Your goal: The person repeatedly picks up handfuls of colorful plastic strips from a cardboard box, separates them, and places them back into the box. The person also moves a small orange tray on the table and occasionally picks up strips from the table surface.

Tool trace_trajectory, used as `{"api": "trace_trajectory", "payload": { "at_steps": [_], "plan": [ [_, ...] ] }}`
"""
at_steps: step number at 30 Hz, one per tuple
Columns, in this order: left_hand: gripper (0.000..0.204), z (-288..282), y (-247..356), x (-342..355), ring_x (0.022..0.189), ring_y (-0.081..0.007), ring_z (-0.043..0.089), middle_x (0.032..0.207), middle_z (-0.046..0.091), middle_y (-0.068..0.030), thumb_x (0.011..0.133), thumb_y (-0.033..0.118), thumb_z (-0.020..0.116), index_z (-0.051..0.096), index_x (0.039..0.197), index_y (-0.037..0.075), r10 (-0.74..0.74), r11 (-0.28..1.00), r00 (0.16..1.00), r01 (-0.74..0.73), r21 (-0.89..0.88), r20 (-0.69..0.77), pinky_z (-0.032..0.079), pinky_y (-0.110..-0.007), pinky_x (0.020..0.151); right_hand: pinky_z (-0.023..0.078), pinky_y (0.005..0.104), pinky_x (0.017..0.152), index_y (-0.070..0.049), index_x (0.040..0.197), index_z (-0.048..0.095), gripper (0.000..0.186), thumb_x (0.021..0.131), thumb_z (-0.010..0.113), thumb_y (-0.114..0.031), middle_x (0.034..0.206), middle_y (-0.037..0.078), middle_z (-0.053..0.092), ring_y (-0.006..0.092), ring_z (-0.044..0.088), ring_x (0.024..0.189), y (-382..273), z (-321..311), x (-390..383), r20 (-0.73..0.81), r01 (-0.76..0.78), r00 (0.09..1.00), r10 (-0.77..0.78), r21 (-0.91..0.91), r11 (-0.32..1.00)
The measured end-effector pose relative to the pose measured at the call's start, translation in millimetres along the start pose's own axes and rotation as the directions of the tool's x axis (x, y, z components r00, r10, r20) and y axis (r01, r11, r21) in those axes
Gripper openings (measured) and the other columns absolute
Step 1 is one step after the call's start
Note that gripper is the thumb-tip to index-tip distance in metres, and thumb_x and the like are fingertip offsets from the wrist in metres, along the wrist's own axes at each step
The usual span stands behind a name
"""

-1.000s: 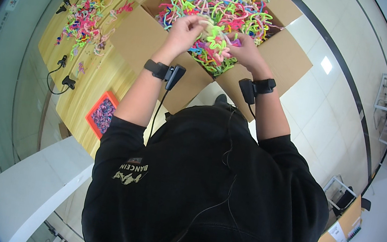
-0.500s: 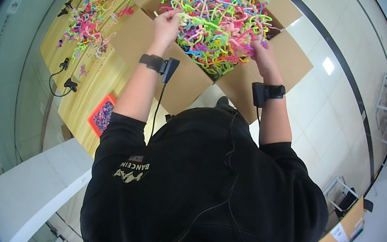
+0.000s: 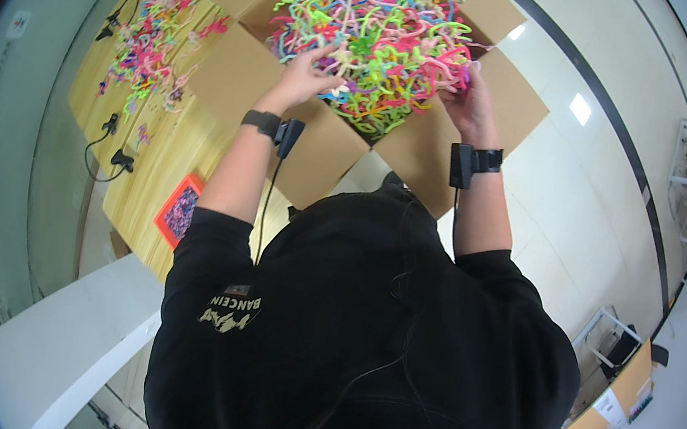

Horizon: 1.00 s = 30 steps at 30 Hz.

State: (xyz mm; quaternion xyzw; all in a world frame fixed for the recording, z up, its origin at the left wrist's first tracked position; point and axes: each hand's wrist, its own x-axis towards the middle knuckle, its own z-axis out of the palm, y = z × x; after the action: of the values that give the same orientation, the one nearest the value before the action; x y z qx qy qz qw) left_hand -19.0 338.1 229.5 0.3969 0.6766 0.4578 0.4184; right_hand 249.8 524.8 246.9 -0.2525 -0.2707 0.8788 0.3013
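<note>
An open cardboard box [image 3: 246, 65] is heaped with tangled, brightly coloured bendy strands [image 3: 387, 32]. My left hand [image 3: 306, 78] rests at the pile's near left, thumb and fingers apart beside some cream-coloured pieces [image 3: 342, 65]. On the opposite side, my right hand [image 3: 469, 105] curls its fingers round a purple and pink bunch [image 3: 464, 78] at the pile's right edge. Each wrist wears a black strapped device with a cable.
A wooden table [image 3: 146, 182] on the left carries more coloured strands [image 3: 143, 46], black clamps with cords [image 3: 121, 161] and an orange tray [image 3: 169, 227] of small beads. Farther right, across the tiled floor [image 3: 583, 196], stand desks [image 3: 631, 387] with chairs.
My hands have moved apart, the left outward and slightly down, the right to the pile's right edge. The light-green and cream clump they held between them has spread out, and my left fingers have loosened.
</note>
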Motion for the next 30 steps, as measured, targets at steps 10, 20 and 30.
{"api": "trace_trajectory", "payload": {
  "at_steps": [10, 20, 30],
  "plan": [
    [0.052, 39, 19, -25, 0.117, -0.0322, 0.058, 0.122, 0.061, -0.0234, 0.088, 0.03, 0.071, 0.059, 0.129, 0.001, 0.287, 0.797, 0.955, -0.192, 0.572, -0.079, 0.05, -0.038, 0.094, 0.052, 0.0264, 0.072, -0.009, 0.109, 0.055, 0.021, 0.101, 0.052, -0.028, 0.099, 0.002, 0.06, 0.0123, 0.06, 0.083, 6, 14, -3, 0.011, -0.053, 0.998, 0.054, -0.099, 0.994],
    [0.019, 58, 46, -13, 0.087, -0.0124, 0.067, 0.097, 0.071, -0.0087, 0.094, 0.004, 0.06, 0.065, 0.111, -0.005, 0.247, 0.966, 0.924, -0.258, 0.0, -0.29, 0.055, -0.026, 0.075, 0.047, 0.025, 0.066, -0.005, 0.103, 0.062, 0.023, 0.086, 0.071, -0.016, 0.089, 0.002, 0.064, 0.0093, 0.059, 0.077, 37, 66, -21, 0.003, -0.01, 1.0, 0.018, -0.717, 0.697],
    [0.012, 34, 27, -1, 0.068, -0.0078, 0.061, 0.08, 0.065, -0.0019, 0.095, 0.003, 0.06, 0.066, 0.105, -0.001, -0.011, 0.827, 0.857, -0.282, -0.486, -0.516, 0.055, -0.024, 0.065, 0.043, 0.0223, 0.059, -0.007, 0.102, 0.059, 0.012, 0.092, 0.061, -0.013, 0.091, 0.0, 0.063, 0.0071, 0.058, 0.073, 20, 31, -9, -0.087, 0.09, 0.984, -0.153, -0.497, 0.863]
  ]
}}
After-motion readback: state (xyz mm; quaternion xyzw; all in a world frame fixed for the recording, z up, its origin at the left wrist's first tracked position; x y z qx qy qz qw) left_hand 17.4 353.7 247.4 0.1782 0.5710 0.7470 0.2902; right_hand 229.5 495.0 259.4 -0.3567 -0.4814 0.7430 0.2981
